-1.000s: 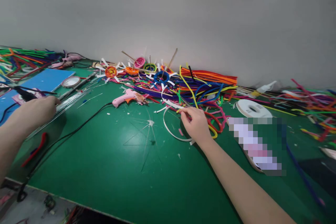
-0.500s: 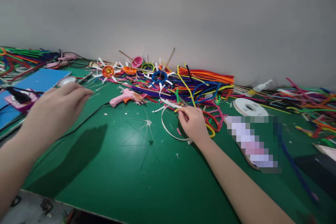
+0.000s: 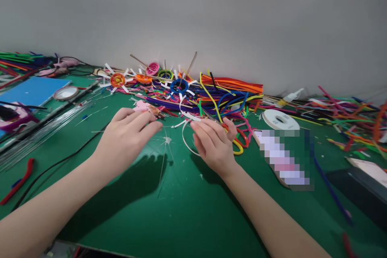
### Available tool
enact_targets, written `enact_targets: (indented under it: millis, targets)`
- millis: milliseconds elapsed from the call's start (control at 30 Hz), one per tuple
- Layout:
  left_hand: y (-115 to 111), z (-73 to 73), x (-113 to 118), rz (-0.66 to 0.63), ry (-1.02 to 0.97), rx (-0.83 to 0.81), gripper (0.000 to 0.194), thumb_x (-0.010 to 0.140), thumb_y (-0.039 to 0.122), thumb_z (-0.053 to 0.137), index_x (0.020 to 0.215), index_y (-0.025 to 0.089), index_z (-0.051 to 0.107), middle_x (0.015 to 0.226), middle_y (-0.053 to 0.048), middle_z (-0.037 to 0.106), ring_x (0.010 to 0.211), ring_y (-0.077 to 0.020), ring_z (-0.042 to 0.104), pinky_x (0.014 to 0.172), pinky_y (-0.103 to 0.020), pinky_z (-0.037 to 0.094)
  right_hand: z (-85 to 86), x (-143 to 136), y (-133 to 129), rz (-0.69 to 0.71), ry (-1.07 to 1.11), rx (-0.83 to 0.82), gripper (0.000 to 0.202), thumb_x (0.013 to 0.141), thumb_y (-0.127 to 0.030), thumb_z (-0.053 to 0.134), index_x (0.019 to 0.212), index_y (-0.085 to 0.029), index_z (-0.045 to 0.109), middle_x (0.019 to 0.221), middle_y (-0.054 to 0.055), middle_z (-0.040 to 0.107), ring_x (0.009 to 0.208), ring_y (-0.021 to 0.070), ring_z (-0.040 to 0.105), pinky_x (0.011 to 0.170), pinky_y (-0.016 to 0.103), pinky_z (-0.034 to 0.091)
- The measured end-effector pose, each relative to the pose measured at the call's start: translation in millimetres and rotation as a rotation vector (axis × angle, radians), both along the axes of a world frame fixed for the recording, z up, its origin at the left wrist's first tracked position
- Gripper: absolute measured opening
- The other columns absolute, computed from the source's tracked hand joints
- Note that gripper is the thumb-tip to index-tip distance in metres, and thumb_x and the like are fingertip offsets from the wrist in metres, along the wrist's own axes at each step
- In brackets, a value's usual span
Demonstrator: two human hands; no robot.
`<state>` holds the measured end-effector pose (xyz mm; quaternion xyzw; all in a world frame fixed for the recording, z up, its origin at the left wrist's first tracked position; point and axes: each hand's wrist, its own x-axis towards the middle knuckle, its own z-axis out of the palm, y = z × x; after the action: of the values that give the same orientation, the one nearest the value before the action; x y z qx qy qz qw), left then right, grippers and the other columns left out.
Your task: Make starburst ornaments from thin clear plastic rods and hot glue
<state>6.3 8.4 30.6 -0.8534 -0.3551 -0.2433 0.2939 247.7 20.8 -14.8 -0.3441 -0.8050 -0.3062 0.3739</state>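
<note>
My left hand [image 3: 128, 135] is over the table, thumb and fingers pinched together. A thin wire [image 3: 97, 132] pokes out on its left side and seems to be held in it; the rest is hidden by the hand. Close by on the right, my right hand [image 3: 213, 143] has its fingers closed in a pinch, and what they hold cannot be made out. A loop of white ribbon [image 3: 185, 139] curves beside its fingertips. Behind my left hand lies a pink glue gun [image 3: 143, 107], partly covered. Strands of dried glue [image 3: 167, 141] show between the hands.
Several woven bowls, among them a blue bowl [image 3: 179, 86] and an orange one [image 3: 117, 80], stand at the back amid pipe cleaners [image 3: 236, 84]. A ribbon spool [image 3: 280, 120] and a phone [image 3: 282, 161] lie right. Loose wires [image 3: 57, 129] and a blue board [image 3: 33, 90] are left.
My left hand has come right and forward from the left side, now close to my right hand. My right hand has shifted slightly left. The view has turned a little.
</note>
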Motion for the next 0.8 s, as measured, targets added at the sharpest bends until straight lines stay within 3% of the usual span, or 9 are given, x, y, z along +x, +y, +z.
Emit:
enact_targets:
  millis: [100, 300, 567, 667, 800]
  targets:
    - [2, -1.1, 4, -0.019, -0.012, 0.007, 0.015, 0.088, 0.009, 0.049, 0.091, 0.018, 0.061, 0.088, -0.002, 0.067, 0.075, -0.0165, 0.059, 0.073, -0.033, 0.039, -0.5, 1, 0, 0.019, -0.005, -0.032, 0.025, 0.085, -0.011, 0.059, 0.108, -0.019, 0.058, 0.089, 0.0, 0.073, 0.087, 0.014, 0.064, 0.103, 0.04, 0.029]
    - [6, -7.8, 1, -0.004, -0.062, -0.01, 0.018, 0.087, 0.007, 0.049, 0.094, 0.019, 0.061, 0.091, -0.001, 0.068, 0.079, -0.0165, 0.062, 0.079, -0.035, 0.038, -4.3, 12, 1, 0.036, 0.015, -0.094, 0.02, 0.086, -0.008, 0.055, 0.101, -0.02, 0.06, 0.084, -0.001, 0.072, 0.077, 0.0115, 0.063, 0.096, 0.037, 0.036]
    - [13, -20.0, -13, 0.067, -0.176, 0.012, 0.011, 0.087, 0.016, 0.055, 0.093, 0.023, 0.062, 0.09, 0.0, 0.071, 0.076, -0.0168, 0.064, 0.08, -0.038, 0.039, -7.6, 38, 10, -0.143, 0.084, -0.136, 0.016, 0.087, -0.012, 0.054, 0.096, -0.023, 0.061, 0.087, 0.0, 0.071, 0.082, 0.0162, 0.064, 0.095, 0.041, 0.037]
    - [14, -21.0, -15, 0.064, -0.217, -0.004, 0.011, 0.088, 0.017, 0.054, 0.092, 0.023, 0.062, 0.084, 0.0, 0.07, 0.072, -0.0159, 0.063, 0.079, -0.039, 0.041, -7.5, 43, 10, -0.185, 0.105, -0.127, 0.024, 0.087, -0.014, 0.051, 0.106, -0.028, 0.056, 0.093, 0.002, 0.069, 0.09, 0.0204, 0.063, 0.097, 0.046, 0.037]
    - [13, -21.5, -14, 0.066, -0.346, -0.044, 0.014, 0.089, 0.017, 0.051, 0.09, 0.024, 0.062, 0.081, 0.001, 0.068, 0.07, -0.0148, 0.06, 0.076, -0.038, 0.043, -3.3, 39, 2, -0.172, 0.338, 0.019, 0.051, 0.083, -0.018, 0.054, 0.13, -0.025, 0.036, 0.116, 0.013, 0.055, 0.111, 0.0293, 0.053, 0.09, 0.05, 0.044]
